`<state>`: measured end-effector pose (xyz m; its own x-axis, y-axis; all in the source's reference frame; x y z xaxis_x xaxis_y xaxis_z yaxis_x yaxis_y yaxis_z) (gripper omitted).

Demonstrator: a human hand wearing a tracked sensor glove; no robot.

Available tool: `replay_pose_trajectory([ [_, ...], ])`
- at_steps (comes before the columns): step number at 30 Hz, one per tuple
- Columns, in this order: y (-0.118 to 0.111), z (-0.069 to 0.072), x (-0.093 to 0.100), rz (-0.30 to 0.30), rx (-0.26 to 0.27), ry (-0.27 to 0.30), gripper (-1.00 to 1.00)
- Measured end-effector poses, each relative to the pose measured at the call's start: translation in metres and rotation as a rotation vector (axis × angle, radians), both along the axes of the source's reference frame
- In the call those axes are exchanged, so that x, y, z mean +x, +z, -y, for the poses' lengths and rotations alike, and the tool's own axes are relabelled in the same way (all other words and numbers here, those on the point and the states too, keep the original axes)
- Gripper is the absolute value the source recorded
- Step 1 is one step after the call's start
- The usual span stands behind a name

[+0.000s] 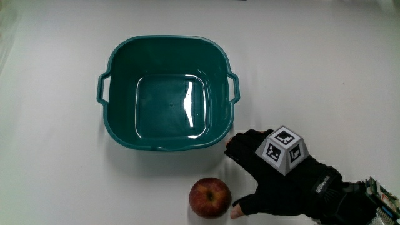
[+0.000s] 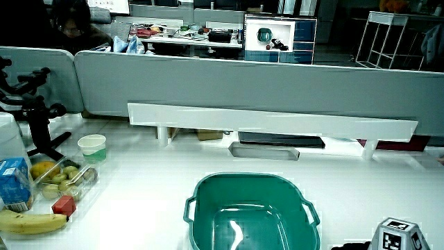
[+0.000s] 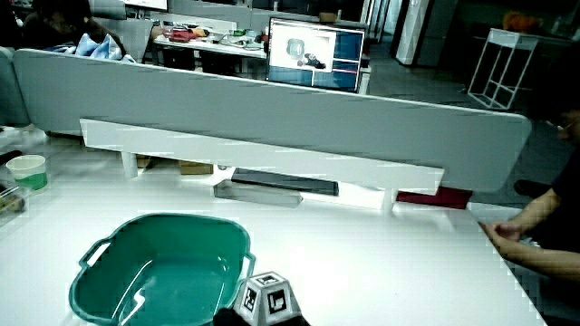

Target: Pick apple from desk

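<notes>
A red apple [image 1: 210, 197] lies on the white desk, nearer to the person than the teal basin [image 1: 119, 69]. The gloved hand [image 1: 275, 184] rests just beside the apple, its fingers spread toward the basin's near corner and its thumb almost at the apple's side; it holds nothing. The patterned cube [image 1: 284, 150] sits on its back. Both side views show the empty basin [image 2: 201, 191] [image 3: 95, 272] and the cube [image 2: 401, 236] [image 3: 267, 303] beside it, but not the apple.
In a side view a banana [image 2: 28, 222], a blue carton [image 2: 12, 182], a clear box of fruit [image 2: 64, 177] and a cup [image 2: 92, 147] stand at the table's edge. A low white shelf [image 2: 270, 119] runs along the grey partition [image 2: 277, 83].
</notes>
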<state>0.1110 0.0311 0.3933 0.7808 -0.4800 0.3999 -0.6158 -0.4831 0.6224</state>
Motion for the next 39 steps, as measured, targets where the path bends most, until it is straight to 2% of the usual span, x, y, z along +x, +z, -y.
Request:
replay_pose_trajectory([
  [2, 0.003, -0.002, -0.002, 0.016, -0.03, -0.003, 0.0],
  [6, 0.004, -0.007, -0.011, 0.022, -0.028, -0.03, 0.0],
  [8, 0.007, -0.01, -0.015, 0.034, -0.054, -0.037, 0.0],
  [9, 0.007, -0.011, -0.017, 0.034, -0.046, -0.041, 0.0],
  [13, 0.013, -0.015, -0.023, 0.048, -0.079, -0.054, 0.0],
  [16, 0.012, -0.018, -0.029, 0.051, -0.067, -0.078, 0.0],
  [18, 0.018, -0.02, -0.031, 0.057, -0.094, -0.076, 0.0],
  [31, 0.023, -0.026, -0.044, 0.065, -0.106, -0.11, 0.0],
  [34, 0.023, -0.026, -0.044, 0.089, -0.108, -0.105, 0.0],
  [39, 0.024, -0.028, -0.043, 0.124, -0.088, -0.096, 0.16],
])
